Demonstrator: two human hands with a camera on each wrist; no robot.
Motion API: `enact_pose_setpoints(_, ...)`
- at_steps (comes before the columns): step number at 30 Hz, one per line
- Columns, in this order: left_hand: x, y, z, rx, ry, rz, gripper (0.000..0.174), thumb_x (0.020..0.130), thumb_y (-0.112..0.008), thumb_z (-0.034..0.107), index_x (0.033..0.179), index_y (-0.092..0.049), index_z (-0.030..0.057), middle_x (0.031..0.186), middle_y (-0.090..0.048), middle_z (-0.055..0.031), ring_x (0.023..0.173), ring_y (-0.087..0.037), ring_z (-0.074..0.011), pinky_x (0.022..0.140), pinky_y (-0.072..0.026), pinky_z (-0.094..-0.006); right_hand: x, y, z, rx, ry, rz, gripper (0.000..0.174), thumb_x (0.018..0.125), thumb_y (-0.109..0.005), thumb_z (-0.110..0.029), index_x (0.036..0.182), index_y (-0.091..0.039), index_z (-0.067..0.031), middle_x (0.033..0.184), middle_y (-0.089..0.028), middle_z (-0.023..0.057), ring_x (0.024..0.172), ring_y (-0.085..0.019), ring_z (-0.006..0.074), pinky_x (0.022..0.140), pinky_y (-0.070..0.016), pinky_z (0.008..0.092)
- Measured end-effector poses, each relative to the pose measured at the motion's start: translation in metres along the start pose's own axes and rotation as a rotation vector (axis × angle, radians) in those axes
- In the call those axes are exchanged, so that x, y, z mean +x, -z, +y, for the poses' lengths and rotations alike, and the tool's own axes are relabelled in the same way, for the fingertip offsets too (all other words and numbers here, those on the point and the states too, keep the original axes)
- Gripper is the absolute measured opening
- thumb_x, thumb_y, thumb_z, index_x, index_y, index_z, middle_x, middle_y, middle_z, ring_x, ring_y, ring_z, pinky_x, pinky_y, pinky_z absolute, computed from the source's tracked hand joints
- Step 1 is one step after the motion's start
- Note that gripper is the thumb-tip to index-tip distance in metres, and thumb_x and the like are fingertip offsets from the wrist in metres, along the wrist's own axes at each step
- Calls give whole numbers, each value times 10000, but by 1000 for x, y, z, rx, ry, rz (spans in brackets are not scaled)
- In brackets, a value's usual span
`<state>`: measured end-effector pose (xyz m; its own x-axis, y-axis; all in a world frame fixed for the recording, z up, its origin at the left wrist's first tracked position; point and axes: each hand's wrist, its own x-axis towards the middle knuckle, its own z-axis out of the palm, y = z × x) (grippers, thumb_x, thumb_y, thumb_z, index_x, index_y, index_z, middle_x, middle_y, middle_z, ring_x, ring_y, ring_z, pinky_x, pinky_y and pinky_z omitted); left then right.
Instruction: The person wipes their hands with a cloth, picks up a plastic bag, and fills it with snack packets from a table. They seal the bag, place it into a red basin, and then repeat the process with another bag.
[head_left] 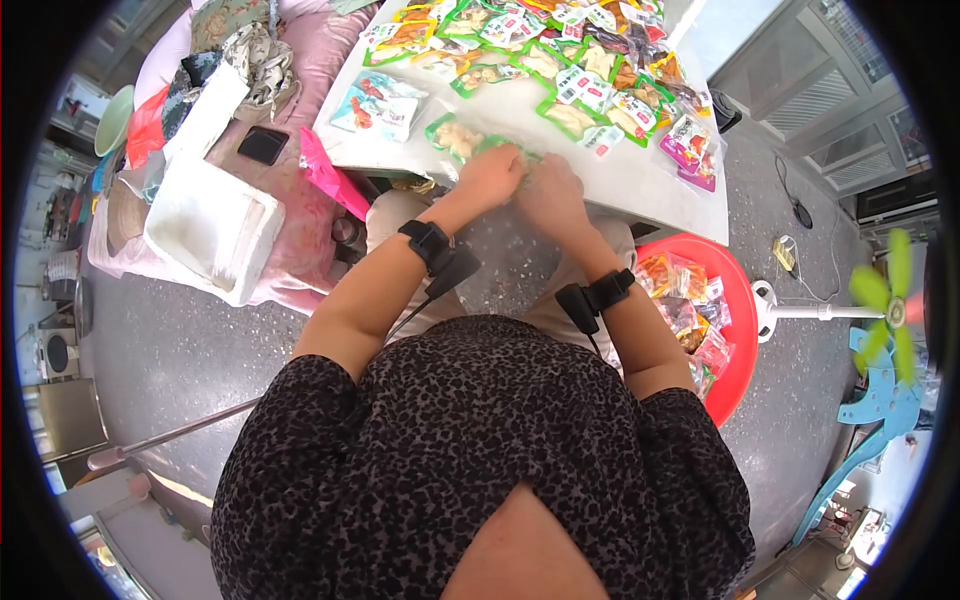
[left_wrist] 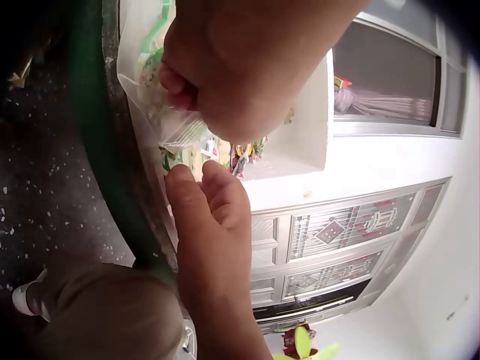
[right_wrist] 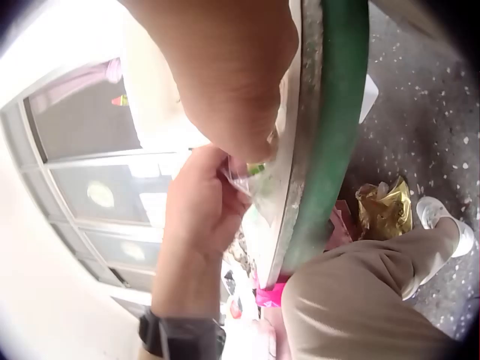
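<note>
A clear snack pouch with green edges (head_left: pixel 458 138) and pale food inside lies at the table's near edge. My left hand (head_left: pixel 492 172) grips its near right part, fingers curled into the plastic. In the left wrist view, that clear pouch (left_wrist: pixel 142 94) hangs from the curled left fingers (left_wrist: pixel 176 84). My right hand (head_left: pixel 553 200) is close beside the left, slightly blurred. Its thumb and bent fingers (left_wrist: pixel 217 187) are just past the pouch's end, with nothing visible between them. In the right wrist view, the left hand (right_wrist: pixel 196 196) pinches crinkled clear plastic (right_wrist: pixel 238 178).
Many colourful snack pouches (head_left: pixel 585 90) cover the white table's far part. A blue-white bag (head_left: pixel 378 104) lies left. A red basin (head_left: pixel 740 300) of packets stands at lower right, near a green-bladed fan (head_left: pixel 895 305). A white foam box (head_left: pixel 215 225) sits on pink cloth at left.
</note>
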<state>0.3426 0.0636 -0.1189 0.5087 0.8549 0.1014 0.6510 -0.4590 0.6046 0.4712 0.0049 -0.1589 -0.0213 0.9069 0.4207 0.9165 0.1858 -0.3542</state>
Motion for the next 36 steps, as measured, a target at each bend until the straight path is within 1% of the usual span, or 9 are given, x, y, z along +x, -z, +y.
enact_pose_setpoints(7, -6, -7, -6, -224, -43, 171, 196, 763, -391, 188, 797, -492, 23, 740, -540, -171, 723, -509, -338, 626, -392, -397, -9, 16, -6, 99, -327, -103, 444, 645, -569, -227, 1001, -447, 8, 980, -487, 168, 893, -493, 252, 728, -381, 409)
enact_pose_setpoints(12, -1, -14, -16, -358, -46, 159, 195, 773, -394, 182, 808, -508, 28, 740, -539, -166, 722, -506, -335, 630, -395, -384, 7, -18, 19, 1135, -756, 80, 366, 691, -546, -65, 1022, -421, 31, 927, -493, 152, 833, -525, 215, 653, -430, 361)
enact_pose_setpoints(16, -1, -8, -8, -356, -94, 201, 183, 769, -398, 183, 789, -508, 38, 759, -533, -170, 722, -505, -336, 622, -394, -390, 5, -22, 19, 1428, -343, -48, 327, 719, -472, 46, 1040, -410, 28, 979, -493, 143, 853, -529, 248, 676, -454, 388)
enact_pose_setpoints(20, -5, 12, 13, -99, -74, 95, 178, 773, -407, 184, 793, -487, 26, 747, -531, -161, 716, -507, -327, 616, -398, -381, 23, 12, -16, 1738, -736, -33, 290, 728, -436, 73, 1014, -435, 26, 967, -511, 141, 876, -530, 237, 725, -456, 378)
enact_pose_setpoints(22, -5, 20, 19, -13, -115, 111, 194, 770, -388, 194, 777, -482, 25, 752, -534, -162, 728, -506, -333, 619, -399, -397, 23, 7, -4, 1679, -382, -45, 281, 729, -433, 77, 1004, -445, 23, 951, -522, 141, 866, -535, 230, 726, -457, 359)
enact_pose_setpoints(24, -4, 27, 28, 106, -137, 63, 208, 767, -373, 197, 773, -485, 22, 759, -537, -164, 730, -512, -328, 621, -405, -399, 23, 10, 0, 1788, -361, -101, 275, 732, -432, 73, 1001, -451, 17, 936, -529, 134, 851, -540, 224, 711, -461, 346)
enact_pose_setpoints(26, -2, 29, 36, 168, -133, 21, 215, 765, -366, 199, 773, -488, 22, 763, -541, -165, 728, -517, -325, 619, -408, -401, 27, 20, -1, 2065, -677, -210, 272, 737, -432, 63, 1003, -453, 8, 920, -535, 121, 831, -544, 219, 680, -469, 338)
enact_pose_setpoints(33, -8, 23, 40, 134, -67, 39, 199, 764, -376, 195, 784, -492, 34, 771, -546, -154, 724, -524, -320, 617, -410, -404, 44, 42, -28, 880, -282, -563, 223, 785, -419, -41, 984, -442, 56, 889, -529, 131, 780, -545, 203, 603, -470, 325)
enact_pose_setpoints(36, -10, 20, 32, 104, -82, 58, 195, 767, -380, 199, 782, -490, 39, 775, -543, -152, 735, -520, -317, 622, -407, -404, 51, 49, -35, 926, -563, -635, 253, 776, -453, -117, 985, -457, 27, 895, -530, 128, 791, -538, 199, 606, -459, 316)
